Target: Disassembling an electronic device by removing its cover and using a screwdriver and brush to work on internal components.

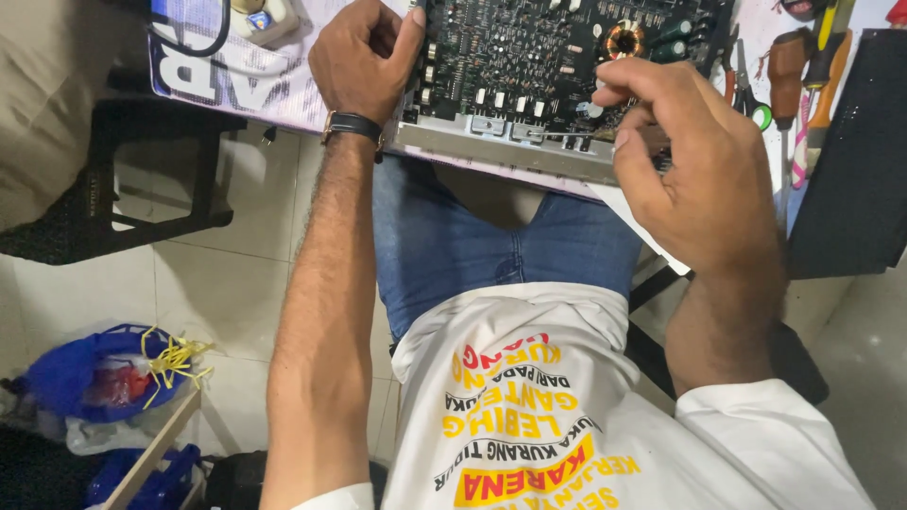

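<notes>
At the near edge of the workbench (283,94), a large dark circuit board (529,47) in a shallow metal chassis (510,146) lies flat, its front rail overhanging the person's lap. Left hand (364,57): fingers curled into a loose fist, thumb pressed along the board's left edge; the grip appears to brace the chassis against sliding. A dark strap with a gold clasp (351,126) circles that wrist. Right hand (685,161): fingers bent and drawn together over the board's right front corner, fingertips (614,94) touching or just above the components; whether a small part or tool is pinched between them cannot be told, since the hand's back hides the tips. A copper-wound toroid coil (624,40) stands just beyond those fingertips, beside green capacitors (673,38). Right of the board, kept within easy reach of the working hand, lie green-handled cutters (751,94) and orange-handled screwdrivers (803,76), next to a black panel (855,161). The bench is covered with a printed sheet (236,80); a white socket block (265,19) with a black cable sits at its far left. Below, on the tiled floor (217,283), are a black stool frame (142,189) and a blue bag (94,373) with yellow ties. The person sits in jeans (453,246) and a white printed shirt (539,416).
</notes>
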